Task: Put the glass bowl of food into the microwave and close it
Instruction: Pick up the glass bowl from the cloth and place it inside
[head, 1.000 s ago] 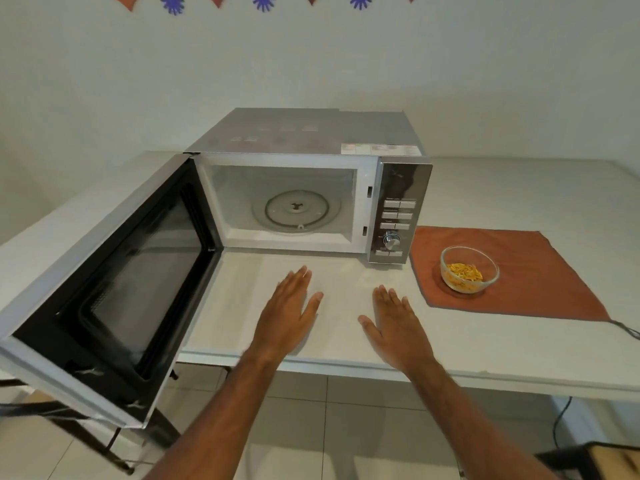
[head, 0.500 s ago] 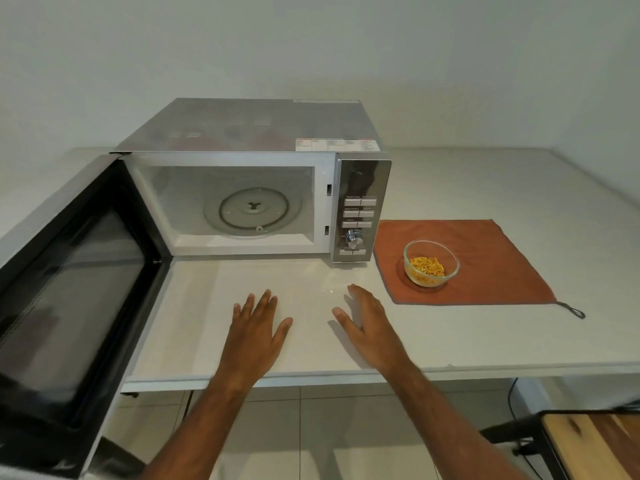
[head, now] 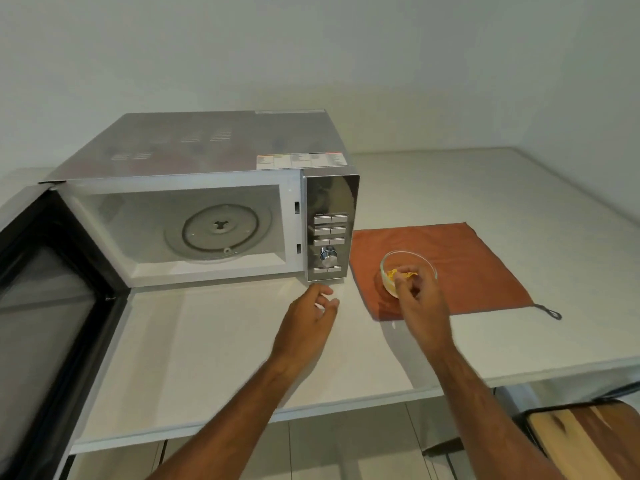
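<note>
One glass bowl of yellow food

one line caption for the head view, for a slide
Right hand reaching the glass bowl of food on an orange cloth, beside the open microwave.

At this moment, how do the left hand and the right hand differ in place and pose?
The left hand hovers over bare table just before the microwave control panel, touching nothing; the right hand is at the glass bowl on the orange cloth. Left fingers are loosely spread; right fingers are bunched at the bowl's near rim. Both are bare.
</note>
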Available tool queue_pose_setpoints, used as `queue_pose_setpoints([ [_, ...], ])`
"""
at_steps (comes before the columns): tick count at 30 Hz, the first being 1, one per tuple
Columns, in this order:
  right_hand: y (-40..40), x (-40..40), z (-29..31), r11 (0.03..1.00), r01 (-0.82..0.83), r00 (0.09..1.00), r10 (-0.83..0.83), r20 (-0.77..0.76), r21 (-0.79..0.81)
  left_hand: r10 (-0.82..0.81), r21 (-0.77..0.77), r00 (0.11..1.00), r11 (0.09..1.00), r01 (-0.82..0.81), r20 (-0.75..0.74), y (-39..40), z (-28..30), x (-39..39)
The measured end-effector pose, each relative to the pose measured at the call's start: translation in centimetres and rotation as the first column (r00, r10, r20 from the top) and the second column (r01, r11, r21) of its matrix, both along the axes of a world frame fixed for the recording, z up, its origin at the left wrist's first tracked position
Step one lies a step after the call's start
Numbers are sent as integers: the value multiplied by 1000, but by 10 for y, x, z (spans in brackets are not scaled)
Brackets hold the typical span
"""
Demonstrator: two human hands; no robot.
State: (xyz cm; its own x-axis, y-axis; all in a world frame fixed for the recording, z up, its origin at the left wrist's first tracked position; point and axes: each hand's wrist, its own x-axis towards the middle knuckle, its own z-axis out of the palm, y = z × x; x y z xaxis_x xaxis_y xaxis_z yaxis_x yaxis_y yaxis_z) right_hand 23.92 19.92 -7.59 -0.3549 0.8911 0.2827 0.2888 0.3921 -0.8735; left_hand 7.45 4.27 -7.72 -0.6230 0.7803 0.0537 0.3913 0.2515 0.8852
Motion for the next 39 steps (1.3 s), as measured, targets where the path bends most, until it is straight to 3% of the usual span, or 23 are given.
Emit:
queue_pose_setpoints([
  [4, 31, 18, -2, 988, 157, 988, -157, 13, 5, -28, -10, 985, 999, 30, 168, 43, 6, 7],
  [8, 55, 29, -6, 963, 263, 964, -259, 67, -56, -97, -49, 973, 993, 110, 208, 80, 2, 14],
  [13, 73, 33, -11, 940, 251, 954, -199, 222, -234, -163, -138, 951, 969, 204, 264, 118, 1, 22],
  [18, 73, 30, -13, 954, 211, 956, -156, 250, -213, -169, -132, 941, 968, 215, 293, 139, 7, 20],
  [30, 59, 29, -8, 984, 167, 909, -129, 396, -61, -75, -146, 978, 984, 105, 196, 124, 9, 28],
  [39, 22, 28, 9, 987, 65, 914, 1, 406, -149, 62, -175, 991, 984, -41, 119, 73, 18, 28],
])
